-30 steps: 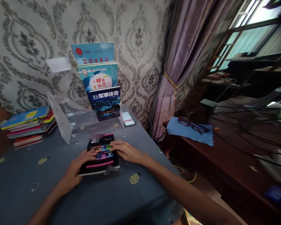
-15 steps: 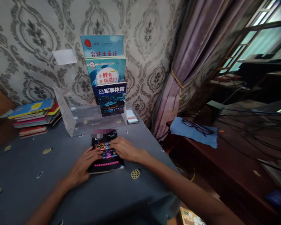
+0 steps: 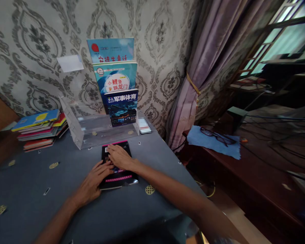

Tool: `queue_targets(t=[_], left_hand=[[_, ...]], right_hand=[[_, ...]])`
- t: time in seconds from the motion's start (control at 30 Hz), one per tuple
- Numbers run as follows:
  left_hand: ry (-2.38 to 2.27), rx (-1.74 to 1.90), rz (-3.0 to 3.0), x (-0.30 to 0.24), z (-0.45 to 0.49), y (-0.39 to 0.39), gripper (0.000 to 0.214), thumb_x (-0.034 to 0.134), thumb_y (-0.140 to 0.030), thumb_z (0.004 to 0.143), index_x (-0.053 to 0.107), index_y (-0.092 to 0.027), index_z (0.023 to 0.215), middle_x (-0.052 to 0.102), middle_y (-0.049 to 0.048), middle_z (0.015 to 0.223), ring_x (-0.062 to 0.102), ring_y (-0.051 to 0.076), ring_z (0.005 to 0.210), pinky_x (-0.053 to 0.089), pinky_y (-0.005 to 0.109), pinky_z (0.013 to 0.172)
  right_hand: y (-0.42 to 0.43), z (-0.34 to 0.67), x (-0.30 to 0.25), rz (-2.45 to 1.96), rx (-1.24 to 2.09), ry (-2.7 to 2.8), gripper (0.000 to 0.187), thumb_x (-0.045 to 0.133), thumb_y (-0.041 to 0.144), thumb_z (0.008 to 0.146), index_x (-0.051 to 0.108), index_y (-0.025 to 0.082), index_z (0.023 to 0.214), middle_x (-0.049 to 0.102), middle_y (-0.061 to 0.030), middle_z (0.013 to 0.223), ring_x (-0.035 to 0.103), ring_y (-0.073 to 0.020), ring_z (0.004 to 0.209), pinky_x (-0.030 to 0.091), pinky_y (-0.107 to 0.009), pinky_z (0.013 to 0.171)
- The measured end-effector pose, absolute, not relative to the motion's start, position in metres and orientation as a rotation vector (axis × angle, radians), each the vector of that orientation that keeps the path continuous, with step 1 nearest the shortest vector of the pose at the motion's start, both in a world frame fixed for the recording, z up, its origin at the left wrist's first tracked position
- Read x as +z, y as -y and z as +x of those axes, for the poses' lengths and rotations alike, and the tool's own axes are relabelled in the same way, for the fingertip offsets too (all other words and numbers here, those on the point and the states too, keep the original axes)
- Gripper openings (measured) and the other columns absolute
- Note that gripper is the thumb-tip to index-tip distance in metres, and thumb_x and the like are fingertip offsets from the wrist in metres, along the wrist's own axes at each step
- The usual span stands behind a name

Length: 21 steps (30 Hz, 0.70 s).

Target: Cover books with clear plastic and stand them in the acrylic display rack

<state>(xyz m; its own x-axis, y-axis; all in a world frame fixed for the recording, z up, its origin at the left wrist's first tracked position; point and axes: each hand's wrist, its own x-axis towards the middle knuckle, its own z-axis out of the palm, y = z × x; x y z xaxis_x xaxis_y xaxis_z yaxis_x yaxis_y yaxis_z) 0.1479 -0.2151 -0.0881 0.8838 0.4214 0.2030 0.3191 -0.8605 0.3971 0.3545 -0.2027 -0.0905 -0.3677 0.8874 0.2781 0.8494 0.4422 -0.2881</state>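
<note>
A black book (image 3: 117, 181) with a pink strip lies flat on the dark grey tablecloth (image 3: 73, 220). My left hand (image 3: 93, 181) rests on its left edge, fingers stretched over the cover. Across the upper part of the cover lies my right hand (image 3: 119, 156), palm down with fingers extended, hiding much of the print. Just behind the book stands a clear acrylic rack (image 3: 77, 135). In its right part, three books stand upright in steps: a dark blue one (image 3: 122, 110) in front, a teal one (image 3: 118, 76) behind it, and a light blue one (image 3: 112, 49) at the back.
A stack of several books (image 3: 39, 125) sits at the left by the patterned wall. A pixelated item (image 3: 144, 125) lies right of the rack. On the brown desk at right are glasses (image 3: 215, 135) on a blue cloth (image 3: 205, 144), and cables.
My right hand has slid up and left over the book's cover, closer to its top edge. My left hand stays at the left edge. The view has shifted slightly.
</note>
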Motion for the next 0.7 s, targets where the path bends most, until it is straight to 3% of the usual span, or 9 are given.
queue_targets(t=[0.17, 0.37, 0.57, 0.7], left_hand=[[-0.513, 0.411, 2.717, -0.089, 0.147, 0.215, 0.073, 0.044, 0.002, 0.058, 0.063, -0.023, 0.124, 0.061, 0.0080, 0.143, 0.049, 0.025, 0.140, 0.023, 0.056, 0.124], [-0.491, 0.460, 2.695, -0.090, 0.146, 0.214, 0.073, 0.044, 0.003, 0.061, 0.063, -0.023, 0.125, 0.062, 0.0086, 0.141, 0.048, 0.025, 0.141, 0.024, 0.056, 0.124], [-0.472, 0.334, 2.777, -0.088, 0.145, 0.213, 0.082, 0.044, 0.006, 0.060, 0.058, -0.024, 0.136, 0.053, 0.0074, 0.151, 0.040, 0.024, 0.146, 0.024, 0.053, 0.124], [-0.571, 0.162, 2.904, -0.089, 0.135, 0.211, 0.090, 0.043, 0.007, 0.066, 0.048, -0.031, 0.148, 0.043, 0.0043, 0.159, 0.035, 0.025, 0.149, 0.025, 0.055, 0.122]], right_hand=[[0.219, 0.376, -0.088, -1.601, 0.166, 2.233, 0.035, 0.047, 0.018, 0.100, 0.057, 0.008, 0.133, 0.055, -0.0193, 0.146, 0.046, -0.0250, 0.141, 0.032, -0.045, 0.118], [0.235, 0.404, -0.080, -1.817, 0.209, 2.048, 0.034, 0.045, 0.020, 0.101, 0.060, 0.016, 0.132, 0.057, -0.0156, 0.146, 0.051, -0.0268, 0.137, 0.029, -0.056, 0.117], [0.237, 0.419, -0.083, -1.798, 0.239, 1.991, 0.035, 0.049, 0.020, 0.100, 0.061, 0.018, 0.133, 0.059, -0.0124, 0.144, 0.054, -0.0248, 0.134, 0.029, -0.052, 0.117], [0.234, 0.424, -0.086, -1.745, 0.298, 1.992, 0.037, 0.051, 0.020, 0.099, 0.061, 0.016, 0.134, 0.058, -0.0124, 0.145, 0.053, -0.0233, 0.135, 0.029, -0.049, 0.118]])
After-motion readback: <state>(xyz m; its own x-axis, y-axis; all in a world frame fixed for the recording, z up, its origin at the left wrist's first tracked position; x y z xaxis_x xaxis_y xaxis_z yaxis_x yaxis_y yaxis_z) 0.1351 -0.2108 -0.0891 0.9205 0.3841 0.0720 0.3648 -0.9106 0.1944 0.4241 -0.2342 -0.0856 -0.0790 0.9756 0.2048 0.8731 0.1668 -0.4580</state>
